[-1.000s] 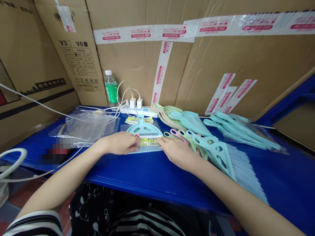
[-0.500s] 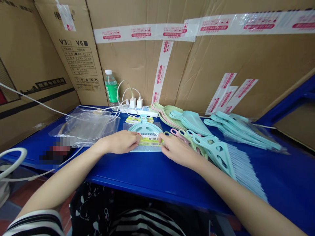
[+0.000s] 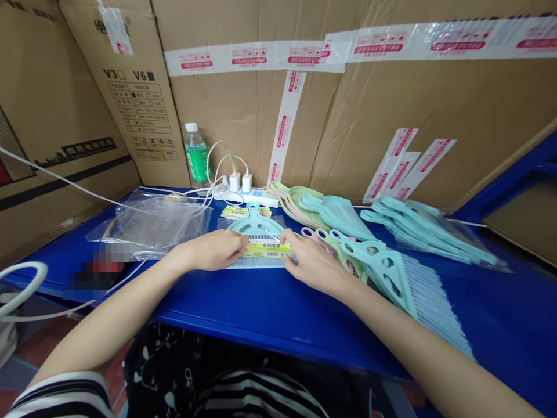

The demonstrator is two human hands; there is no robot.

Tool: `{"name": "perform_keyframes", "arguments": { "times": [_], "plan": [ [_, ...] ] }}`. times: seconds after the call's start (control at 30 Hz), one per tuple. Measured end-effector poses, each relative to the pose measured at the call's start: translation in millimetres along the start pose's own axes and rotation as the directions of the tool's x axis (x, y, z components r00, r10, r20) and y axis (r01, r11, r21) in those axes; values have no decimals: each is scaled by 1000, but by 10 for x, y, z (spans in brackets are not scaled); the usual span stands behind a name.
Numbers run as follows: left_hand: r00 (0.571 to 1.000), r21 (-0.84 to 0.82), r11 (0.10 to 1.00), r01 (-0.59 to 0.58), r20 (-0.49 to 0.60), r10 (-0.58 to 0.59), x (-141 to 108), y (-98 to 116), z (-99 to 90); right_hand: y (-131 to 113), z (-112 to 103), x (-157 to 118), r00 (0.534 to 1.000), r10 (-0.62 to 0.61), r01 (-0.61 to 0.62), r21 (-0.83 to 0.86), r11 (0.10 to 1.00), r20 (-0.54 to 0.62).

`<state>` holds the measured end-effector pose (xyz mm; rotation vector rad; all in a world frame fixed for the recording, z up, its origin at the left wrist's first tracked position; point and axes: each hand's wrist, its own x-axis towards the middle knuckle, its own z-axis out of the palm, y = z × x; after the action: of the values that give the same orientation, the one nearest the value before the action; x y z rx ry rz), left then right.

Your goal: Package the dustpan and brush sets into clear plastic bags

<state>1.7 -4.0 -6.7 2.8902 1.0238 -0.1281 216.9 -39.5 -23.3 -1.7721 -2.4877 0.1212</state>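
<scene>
A light-blue dustpan and brush set (image 3: 255, 223) lies in front of me in a clear plastic bag, handle pointing away and bristles towards me. Across the bag lies a yellow-green printed label card (image 3: 268, 248). My left hand (image 3: 216, 249) is closed at the card's left end, its fingertips curled under and partly hidden. At the right end, my right hand (image 3: 307, 258) pinches the card between thumb and fingers. Beside my right hand lie several hand brushes (image 3: 383, 270) in blue, green and pink, overlapping.
Behind are stacked dustpans (image 3: 335, 213), with bagged blue ones (image 3: 430, 229) at the right. Clear plastic bags (image 3: 159, 223) lie left, near more label cards (image 3: 248, 212). A power strip (image 3: 261, 198) with chargers and a bottle (image 3: 197, 157) stand against the cardboard wall (image 3: 243, 110).
The label card has turned between my hands: its characters were upside down and now read upright. My right fingers have shifted slightly at its end. The surrounding things stay put.
</scene>
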Motion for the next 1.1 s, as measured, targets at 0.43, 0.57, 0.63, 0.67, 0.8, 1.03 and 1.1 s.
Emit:
{"name": "perform_keyframes", "arguments": {
  "times": [0.43,0.57,0.63,0.67,0.8,1.03,1.1],
  "plan": [
    [999,91,995,36,-5,-36,-2,9,-13,-55,36,-4,955,-294,287,-151,946,-29],
    [997,126,992,23,-70,-14,-2,19,-20,-39,49,-6,949,-307,289,-192,938,-70],
    [995,152,988,-16,-95,31,5,22,-24,-39,53,-7,943,-322,300,-210,931,-83],
    [993,160,986,-46,-101,63,10,22,-23,-41,56,-7,940,-331,306,-217,927,-89],
    [985,112,983,-143,-83,152,28,23,-7,-54,71,-1,931,-357,337,-189,922,-79],
    [996,26,996,-85,-36,86,35,35,-6,-59,78,7,930,-366,361,-108,926,-33],
    [997,20,997,-74,-30,75,36,37,-15,-57,79,5,932,-363,359,-104,927,-18]
  ]
}}
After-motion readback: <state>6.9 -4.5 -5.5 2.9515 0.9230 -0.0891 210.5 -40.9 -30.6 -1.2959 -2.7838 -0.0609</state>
